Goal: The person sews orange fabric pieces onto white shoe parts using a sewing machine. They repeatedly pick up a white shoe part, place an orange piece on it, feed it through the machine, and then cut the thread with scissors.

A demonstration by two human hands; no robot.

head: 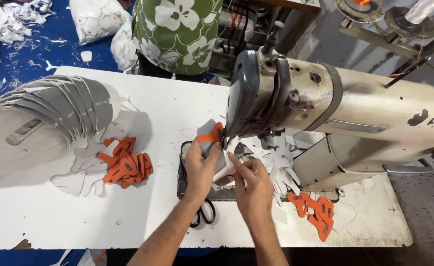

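Centrally, a grey fabric piece (208, 140) with an orange label (212, 134) sits under the sewing machine (335, 106) needle. The left hand (200, 165) pinches its edge; the right hand (250, 181) presses fingertips beside it. Orange label piles lie at left (126, 162) and lower right (318, 212); stacked grey pieces (49, 111) fill the upper left.

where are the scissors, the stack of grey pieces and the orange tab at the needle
scissors (206, 213), head view, on the black handle loops
stack of grey pieces (62, 106), head view, on the fanned top layers
orange tab (212, 135), head view, on its middle
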